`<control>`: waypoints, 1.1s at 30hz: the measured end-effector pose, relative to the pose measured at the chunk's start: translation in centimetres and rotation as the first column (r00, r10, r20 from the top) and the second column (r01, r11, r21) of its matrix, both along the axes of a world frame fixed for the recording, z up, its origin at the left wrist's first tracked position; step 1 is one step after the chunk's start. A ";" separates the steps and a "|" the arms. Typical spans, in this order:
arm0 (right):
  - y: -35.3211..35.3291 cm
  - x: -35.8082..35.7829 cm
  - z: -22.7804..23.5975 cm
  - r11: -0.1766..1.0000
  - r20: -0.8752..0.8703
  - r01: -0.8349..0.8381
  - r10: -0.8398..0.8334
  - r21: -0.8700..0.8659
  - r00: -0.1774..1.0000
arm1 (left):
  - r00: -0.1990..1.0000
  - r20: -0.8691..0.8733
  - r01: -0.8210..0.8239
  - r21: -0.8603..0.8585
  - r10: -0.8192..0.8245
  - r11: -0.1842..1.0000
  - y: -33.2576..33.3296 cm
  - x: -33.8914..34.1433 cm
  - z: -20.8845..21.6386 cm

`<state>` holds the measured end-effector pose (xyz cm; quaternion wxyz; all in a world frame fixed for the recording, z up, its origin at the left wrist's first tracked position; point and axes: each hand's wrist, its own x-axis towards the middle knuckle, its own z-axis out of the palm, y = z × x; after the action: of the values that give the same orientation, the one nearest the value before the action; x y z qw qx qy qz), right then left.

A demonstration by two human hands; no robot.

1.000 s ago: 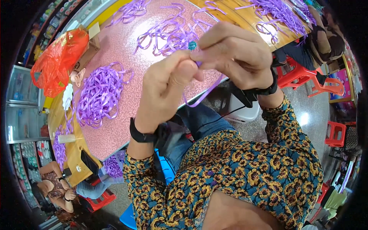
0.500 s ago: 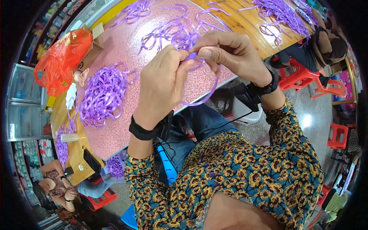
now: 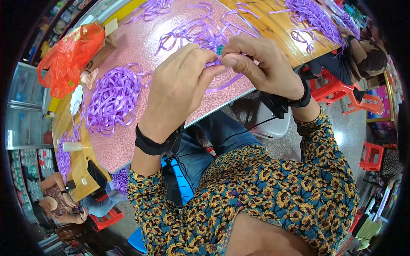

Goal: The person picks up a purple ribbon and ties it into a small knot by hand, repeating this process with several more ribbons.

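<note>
Above the pink tabletop (image 3: 128,147), both hands meet over a length of shiny purple ribbon (image 3: 225,85). My left hand (image 3: 181,87) is closed, its thumb and index finger pinching the ribbon. Close by on the right, my right hand (image 3: 267,66) is closed on the same ribbon with thumb against fingers. A small teal thing (image 3: 220,49) shows between the fingertips; its kind is unclear. Part of the ribbon curves out below the hands, and my fingers hide where it is gripped. Loose purple ribbons (image 3: 192,32) lie tangled behind the hands.
Left on the table sits a heap of purple ribbon (image 3: 113,102), with a red plastic bag (image 3: 70,59) and cardboard box (image 3: 104,52) beyond. More ribbon (image 3: 314,21) lies on the wooden table at far right, beside a seated person. Another person (image 3: 60,200) sits at lower left.
The ribbon loop below my hands has risen and now sits closer to them. My right hand has shifted slightly right. A teal thing has come into sight by the fingertips.
</note>
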<state>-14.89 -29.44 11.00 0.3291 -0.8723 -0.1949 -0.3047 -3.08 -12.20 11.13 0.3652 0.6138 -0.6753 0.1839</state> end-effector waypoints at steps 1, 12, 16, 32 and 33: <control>0.1 0.0 0.0 0.999 0.009 0.025 -0.025 0.021 1.000 | 1.000 -0.028 -0.005 0.006 0.005 1.000 0.1 0.0 0.2; 0.9 0.1 -0.5 0.997 0.160 0.070 -0.075 0.041 0.984 | 0.999 0.040 -0.001 -0.059 0.003 0.998 -0.3 -0.8 -0.1; 1.7 -0.2 -1.2 0.986 0.204 0.165 -0.165 0.017 0.965 | 0.994 0.107 0.017 -0.129 -0.003 0.992 -0.6 -0.5 -0.7; 2.8 -1.0 -1.1 0.906 -0.352 0.169 -0.023 0.389 0.936 | 0.985 0.115 0.129 -0.035 -0.125 0.991 -0.3 0.5 -1.0; 2.9 -1.0 -1.2 0.905 -0.350 0.167 -0.022 0.391 0.937 | 0.985 0.126 0.123 -0.029 -0.118 0.992 -0.2 0.5 -1.1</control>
<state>-15.89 -26.56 9.76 0.5199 -0.8299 -0.0233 -0.2010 -2.53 -12.39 10.05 0.3442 0.5525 -0.7291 0.2116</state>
